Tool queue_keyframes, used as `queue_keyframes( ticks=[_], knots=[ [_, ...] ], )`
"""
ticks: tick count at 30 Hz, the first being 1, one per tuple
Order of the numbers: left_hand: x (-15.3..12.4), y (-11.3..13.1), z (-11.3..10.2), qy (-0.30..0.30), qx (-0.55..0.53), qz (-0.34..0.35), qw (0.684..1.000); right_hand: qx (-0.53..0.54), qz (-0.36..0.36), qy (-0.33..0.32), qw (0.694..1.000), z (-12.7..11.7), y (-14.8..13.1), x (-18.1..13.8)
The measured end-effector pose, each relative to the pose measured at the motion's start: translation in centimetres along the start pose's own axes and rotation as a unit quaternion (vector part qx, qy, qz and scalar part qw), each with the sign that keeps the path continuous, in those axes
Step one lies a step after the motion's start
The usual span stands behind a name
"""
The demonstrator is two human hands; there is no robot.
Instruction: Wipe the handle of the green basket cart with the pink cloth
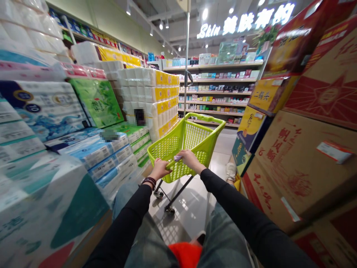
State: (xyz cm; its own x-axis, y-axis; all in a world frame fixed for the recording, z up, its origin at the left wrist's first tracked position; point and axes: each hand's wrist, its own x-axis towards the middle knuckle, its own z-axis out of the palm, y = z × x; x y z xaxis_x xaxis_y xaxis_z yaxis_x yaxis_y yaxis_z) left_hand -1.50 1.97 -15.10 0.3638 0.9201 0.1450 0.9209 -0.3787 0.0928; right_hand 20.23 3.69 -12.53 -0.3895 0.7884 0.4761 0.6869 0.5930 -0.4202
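Observation:
A lime-green shopping cart (200,136) with a perforated plastic basket stands in front of me, on dark legs with small casters (169,210). My left hand (159,169), with a beaded bracelet (150,182) at the wrist, is closed at the near left rim of the basket. Close beside it, my right hand (190,160) is closed at the same rim, and a small lilac thing (177,158) pokes out from its fingers. What the lilac thing is, I cannot make out. The fingers' undersides are hidden.
Stacked tissue packs (102,149) line my left, and toilet-roll packs (164,106) rise behind them. Piled cartons (306,163) wall in the right, with a person's shoe (231,171) beside them. Product shelves (217,80) and a thin metal pole (186,56) stand beyond the cart.

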Motion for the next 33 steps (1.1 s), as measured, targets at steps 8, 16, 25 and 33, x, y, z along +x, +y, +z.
queue_keyframes(
  ticks=[8, 16, 25, 33],
  knots=[
    [0.1, 0.1, 0.2, 0.002, 0.001, -0.002, 1.000, 0.099, 0.057, 0.097, 0.989, -1.3, 1.4, 1.2],
    [0.0, 0.2, 0.3, 0.003, -0.005, -0.004, 1.000, -0.208, -0.004, -0.024, 0.978, 1.5, -0.4, -2.9],
    [-0.1, 0.0, 0.3, -0.006, -0.004, -0.001, 1.000, -0.169, -0.138, -0.055, 0.974, 4.1, -3.2, -1.9],
    [0.2, 0.4, 0.2, -0.002, 0.000, -0.005, 1.000, -0.201, -0.097, -0.040, 0.974, 3.6, -2.7, -1.6]
  ],
)
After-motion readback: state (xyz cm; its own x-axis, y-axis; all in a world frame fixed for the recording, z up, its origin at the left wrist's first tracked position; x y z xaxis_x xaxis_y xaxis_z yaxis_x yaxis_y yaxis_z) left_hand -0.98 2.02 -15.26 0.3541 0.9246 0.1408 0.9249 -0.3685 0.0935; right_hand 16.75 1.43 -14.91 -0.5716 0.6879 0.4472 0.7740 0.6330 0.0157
